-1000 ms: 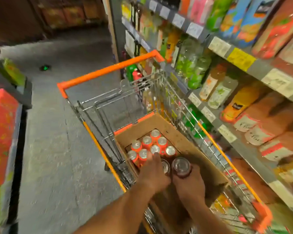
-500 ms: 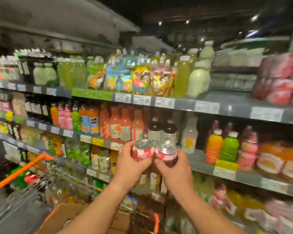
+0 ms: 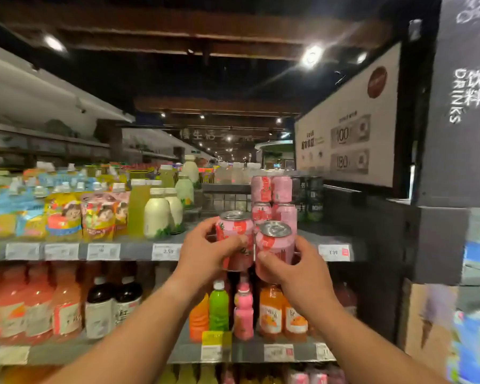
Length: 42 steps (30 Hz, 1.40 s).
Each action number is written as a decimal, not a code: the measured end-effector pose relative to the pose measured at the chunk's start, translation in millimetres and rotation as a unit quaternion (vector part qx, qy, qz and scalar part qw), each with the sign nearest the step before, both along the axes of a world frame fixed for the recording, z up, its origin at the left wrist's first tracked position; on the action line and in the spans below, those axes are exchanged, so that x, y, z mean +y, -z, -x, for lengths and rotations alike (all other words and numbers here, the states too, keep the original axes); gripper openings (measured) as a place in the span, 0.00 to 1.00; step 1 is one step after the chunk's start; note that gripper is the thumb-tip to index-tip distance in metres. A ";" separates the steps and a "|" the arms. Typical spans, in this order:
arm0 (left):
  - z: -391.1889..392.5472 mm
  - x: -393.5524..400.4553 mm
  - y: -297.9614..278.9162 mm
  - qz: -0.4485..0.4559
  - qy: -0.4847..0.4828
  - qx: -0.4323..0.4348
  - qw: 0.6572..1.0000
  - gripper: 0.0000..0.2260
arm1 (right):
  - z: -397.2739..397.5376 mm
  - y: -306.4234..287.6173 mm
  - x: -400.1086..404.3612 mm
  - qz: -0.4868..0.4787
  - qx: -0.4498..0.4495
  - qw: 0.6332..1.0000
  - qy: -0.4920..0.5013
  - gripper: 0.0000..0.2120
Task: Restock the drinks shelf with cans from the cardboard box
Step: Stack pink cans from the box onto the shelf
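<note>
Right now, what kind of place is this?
Most likely a supermarket drinks aisle: shelves of bottled drinks with price tags on the shelf edge, a hanging "DRINKS" sign, and stacked pink cans.

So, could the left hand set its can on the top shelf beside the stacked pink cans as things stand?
Probably yes. The left hand holds its pink can upright at the shelf edge, and bare shelf shows left of the stacked cans, right of the white bottles; nothing visibly blocks it.
</note>
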<state>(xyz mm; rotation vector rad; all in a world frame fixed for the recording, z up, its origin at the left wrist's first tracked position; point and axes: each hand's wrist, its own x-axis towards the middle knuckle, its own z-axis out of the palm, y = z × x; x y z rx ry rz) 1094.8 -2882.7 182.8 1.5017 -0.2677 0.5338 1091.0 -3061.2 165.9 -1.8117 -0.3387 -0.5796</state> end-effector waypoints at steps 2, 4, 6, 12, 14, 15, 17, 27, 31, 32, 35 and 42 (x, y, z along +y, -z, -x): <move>-21.0 -14.0 -21.1 -0.001 0.006 -0.010 1.000 0.13 | -14.6 -18.3 -19.3 -0.005 0.005 1.000 0.001 0.13; -44.9 -23.9 -38.9 0.000 0.000 -0.018 1.000 0.10 | -37.4 -34.2 -32.6 -0.018 0.007 1.000 0.005 0.13; -71.7 -30.1 -54.7 0.012 -0.002 -0.016 1.000 0.07 | -64.5 -49.5 -40.8 -0.034 0.006 0.999 0.014 0.15; -155.4 -38.0 -80.1 0.015 0.004 -0.016 1.000 0.10 | -147.0 -78.2 -48.8 -0.047 0.017 0.998 0.034 0.20; -181.3 -38.9 -84.6 0.001 -0.001 -0.017 1.000 0.09 | -171.1 -83.7 -50.2 -0.044 0.020 0.998 0.041 0.20; -194.4 -38.5 -85.1 -0.010 -0.005 -0.018 1.000 0.07 | -181.7 -84.7 -51.0 -0.040 0.021 0.998 0.048 0.19; -219.2 -37.4 -85.5 -0.019 -0.004 -0.020 1.000 0.06 | -202.2 -87.8 -53.0 -0.036 0.021 0.997 0.063 0.18; -289.2 -32.4 -81.5 -0.016 0.004 0.007 1.000 0.12 | -280.9 -97.0 -56.5 -0.022 0.038 0.996 0.071 0.14; -293.5 -35.2 -80.8 -0.009 0.013 -0.004 1.000 0.11 | -291.9 -95.7 -53.7 -0.014 0.030 0.998 0.061 0.12; -293.9 -36.3 -78.3 -0.014 0.018 -0.005 1.000 0.11 | -292.2 -94.1 -53.0 -0.006 0.028 0.998 0.059 0.12; -291.1 -40.1 -70.1 -0.004 0.035 -0.010 0.999 0.12 | -291.7 -89.1 -52.8 0.001 0.022 0.999 0.047 0.13; -293.9 -35.5 -56.9 -0.019 0.037 -0.016 0.999 0.14 | -295.7 -88.0 -53.4 0.056 0.014 0.996 0.075 0.16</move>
